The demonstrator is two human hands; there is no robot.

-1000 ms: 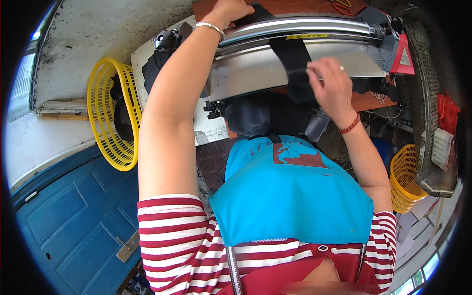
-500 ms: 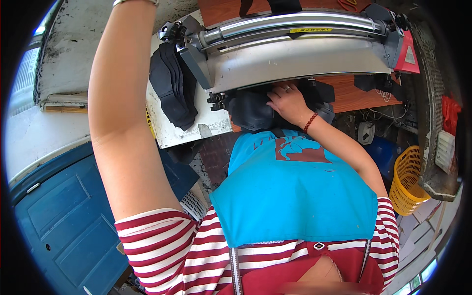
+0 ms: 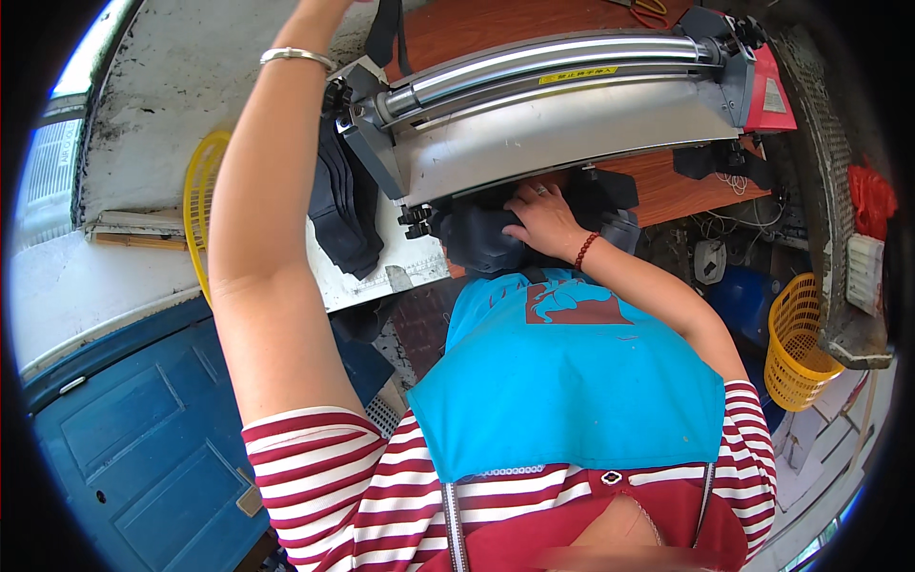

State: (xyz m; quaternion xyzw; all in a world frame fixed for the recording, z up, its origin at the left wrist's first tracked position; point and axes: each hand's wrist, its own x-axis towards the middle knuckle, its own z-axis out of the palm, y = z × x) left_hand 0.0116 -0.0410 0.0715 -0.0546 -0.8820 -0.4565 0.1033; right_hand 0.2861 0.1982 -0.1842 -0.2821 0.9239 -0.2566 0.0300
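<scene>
My right hand (image 3: 548, 219) rests on dark, flat pieces of leather-like material (image 3: 477, 235) at the front edge of a metal roller machine (image 3: 562, 114). Its thumb is spread away, and its fingertips reach toward the machine's lower edge, partly in shadow. My left arm stretches far forward past the machine's left end. Only the base of my left hand (image 3: 329, 8) shows at the top edge; its fingers are cut off. Close by it hangs a black strip (image 3: 385, 36). A stack of dark cut pieces (image 3: 343, 205) lies on the white board left of the machine.
Red-handled scissors (image 3: 650, 11) lie behind the machine on the wooden table (image 3: 667, 191). A yellow plastic basket (image 3: 801, 343) stands at the right. Another yellow rim (image 3: 198, 191) shows beside my left arm. Blue door panels (image 3: 143, 419) are at lower left.
My left hand has drawn right, and its silver bangle now shows fully. The black strip behind the machine now hangs farther left. My right hand stays on the dark pieces.
</scene>
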